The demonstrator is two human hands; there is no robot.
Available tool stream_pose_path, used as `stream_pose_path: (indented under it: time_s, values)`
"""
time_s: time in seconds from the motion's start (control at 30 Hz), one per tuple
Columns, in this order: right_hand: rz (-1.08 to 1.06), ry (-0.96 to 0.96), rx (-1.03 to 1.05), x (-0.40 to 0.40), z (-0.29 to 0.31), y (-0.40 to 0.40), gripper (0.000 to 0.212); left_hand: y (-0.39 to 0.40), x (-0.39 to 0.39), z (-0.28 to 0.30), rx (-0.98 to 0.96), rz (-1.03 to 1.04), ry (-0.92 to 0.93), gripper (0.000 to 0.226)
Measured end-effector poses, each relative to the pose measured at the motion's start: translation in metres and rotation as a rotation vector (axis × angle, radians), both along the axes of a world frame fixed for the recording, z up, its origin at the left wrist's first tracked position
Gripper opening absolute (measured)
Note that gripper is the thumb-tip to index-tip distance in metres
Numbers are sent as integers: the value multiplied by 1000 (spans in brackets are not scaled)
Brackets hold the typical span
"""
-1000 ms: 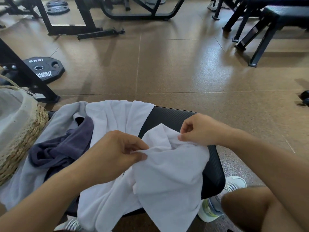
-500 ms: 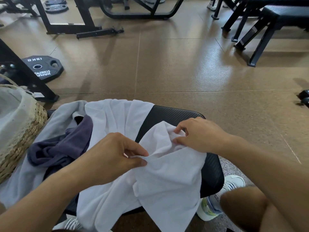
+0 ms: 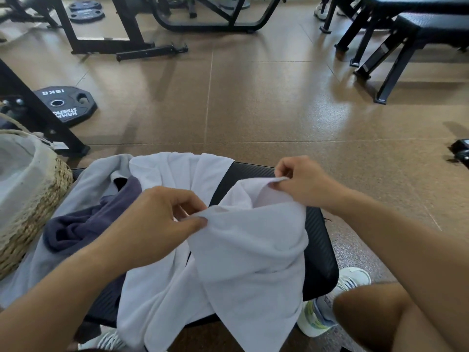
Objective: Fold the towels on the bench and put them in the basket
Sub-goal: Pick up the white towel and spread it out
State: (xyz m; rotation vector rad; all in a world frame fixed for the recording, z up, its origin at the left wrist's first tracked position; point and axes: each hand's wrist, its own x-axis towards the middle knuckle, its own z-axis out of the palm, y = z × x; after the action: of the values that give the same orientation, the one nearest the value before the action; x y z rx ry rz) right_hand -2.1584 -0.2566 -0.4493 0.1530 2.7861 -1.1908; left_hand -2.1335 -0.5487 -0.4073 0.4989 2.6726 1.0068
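A white towel [image 3: 253, 250] drapes over the near side of the black padded bench [image 3: 319, 250]. My left hand [image 3: 152, 224] pinches its upper edge at the middle, and my right hand [image 3: 302, 181] pinches a corner raised above the bench's right side. A second white towel [image 3: 177, 174] lies behind it. To the left lie a dark purple towel [image 3: 83, 224] and a light grey towel [image 3: 101, 179]. The woven basket [image 3: 33, 212] with a grey liner stands at the left end of the bench.
A 15 kg weight plate [image 3: 66, 105] lies on the brown floor beside a black rack leg [image 3: 38, 115]. More black benches [image 3: 406, 34] stand at the far right. My white shoes [image 3: 330, 308] and bare knee are under the bench's near edge.
My right hand has moved right and up, drawing the towel's corner out and spreading the cloth. My left hand keeps its pinch in nearly the same place.
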Motion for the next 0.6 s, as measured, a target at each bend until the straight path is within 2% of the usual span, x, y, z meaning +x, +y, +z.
stream_pose_path:
  time_s: [0.1, 0.17, 0.27, 0.4, 0.5, 0.6]
  values:
    - [-124, -22, -320, -2, 14, 13, 30, -10, -11, -2, 28, 141, 13, 15]
    - [-156, -36, -389, -2, 23, 24, 29, -15, -15, -2, 41, 209, 7, 16]
    - [-137, -61, -333, 1, 32, 39, 21, -20, -19, -3, 52, 255, 6, 16]
    - [-119, -197, -260, 7, 33, 48, 19, -21, -21, -5, 23, 266, 38, 18]
    - [-195, -193, -159, 10, 30, 44, 15, -17, -18, -5, 26, 210, 115, 19]
    - [-219, -178, -194, 14, 29, 42, 14, -11, -13, -1, 90, 187, 176, 17]
